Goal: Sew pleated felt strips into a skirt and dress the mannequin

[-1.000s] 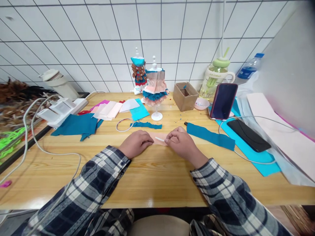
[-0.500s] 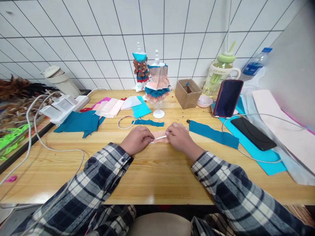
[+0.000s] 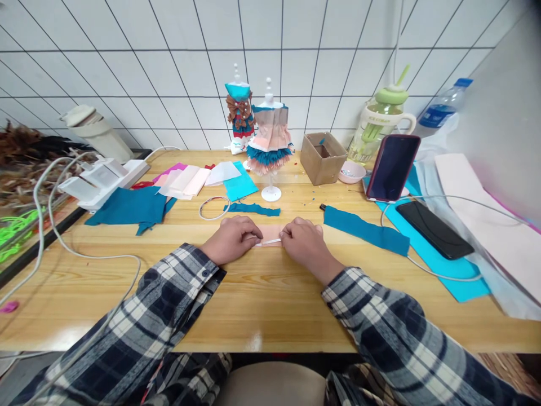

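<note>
On the table in front of me lies a peach-pink piece of crepe paper [image 3: 271,232], partly covered by my hands. A thin white strip [image 3: 271,241], which looks like tape, runs along its near edge. My left hand [image 3: 234,239] is closed, fingertips pressed together at the strip's left end. At the other end, my right hand [image 3: 306,245] pinches the strip between thumb and finger, low over the paper. Beyond the hands are a narrow blue paper strip [image 3: 256,210] and a white ring [image 3: 214,208]. A wider blue strip [image 3: 366,230] rests right of my right hand.
Two small dress forms stand behind, the nearer [image 3: 270,135] in a ruffled paper dress. A cardboard box [image 3: 323,159], pink bowl [image 3: 351,172] and propped phone [image 3: 393,168] are at back right. Folded papers [image 3: 186,181] and a power strip [image 3: 105,180] lie left; a white cable [image 3: 97,256] crosses the table.
The white strip was slanted up toward the right; now it lies almost level along the paper. My right hand has come down and slightly left. The camera view has shifted a little.
</note>
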{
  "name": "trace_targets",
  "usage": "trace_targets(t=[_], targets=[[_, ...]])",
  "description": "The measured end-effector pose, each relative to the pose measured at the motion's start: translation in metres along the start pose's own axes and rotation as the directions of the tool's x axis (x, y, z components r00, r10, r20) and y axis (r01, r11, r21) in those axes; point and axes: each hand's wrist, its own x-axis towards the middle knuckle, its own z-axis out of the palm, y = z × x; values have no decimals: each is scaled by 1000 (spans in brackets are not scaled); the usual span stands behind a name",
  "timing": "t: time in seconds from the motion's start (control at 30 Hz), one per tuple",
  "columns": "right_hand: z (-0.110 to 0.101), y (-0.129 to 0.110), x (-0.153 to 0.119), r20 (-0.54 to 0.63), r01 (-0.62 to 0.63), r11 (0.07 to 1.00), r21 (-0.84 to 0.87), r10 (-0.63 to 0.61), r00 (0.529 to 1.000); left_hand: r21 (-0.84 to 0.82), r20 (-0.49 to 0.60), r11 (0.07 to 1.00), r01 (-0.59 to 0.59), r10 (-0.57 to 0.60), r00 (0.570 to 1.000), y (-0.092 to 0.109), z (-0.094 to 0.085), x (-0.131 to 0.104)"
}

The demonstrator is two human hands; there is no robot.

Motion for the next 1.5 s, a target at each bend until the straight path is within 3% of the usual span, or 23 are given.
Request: trace_targets(t=[0.17,0.47,0.6,0.83,1.03,1.2,1.4,1.5], targets=[[0,-2,-4,-39,17,999,-44,-19,999,6,0,1000,-13,13,1000,0,0,0],[0,-3,-5,-31,-1,997,-82,-1,1000,-34,19,989,-143,144,989,5,0,0],[0,-4,-5,-40,-26,997,-70,24,999,7,49,988,-152,151,987,6,-1,-1],[0,-7,-5,-4,-83,994,-69,83,997,141,87,946,-292,282,955,5,-4,-3],[-2,-9,-6,2,-87,992,-95,87,996,162,92,973,-166,153,984,12,-3,-4],[-2,-9,-5,0,-96,992,-84,97,995,142,103,979,-144,130,986,15,-4,-5],[-7,-3,-2,26,-148,974,169,146,989,113,109,987,-118,105,988,14,-4,-2],[-13,-2,-2,-37,-134,967,218,145,989,79,112,990,-114,105,988,14,-4,-1]])
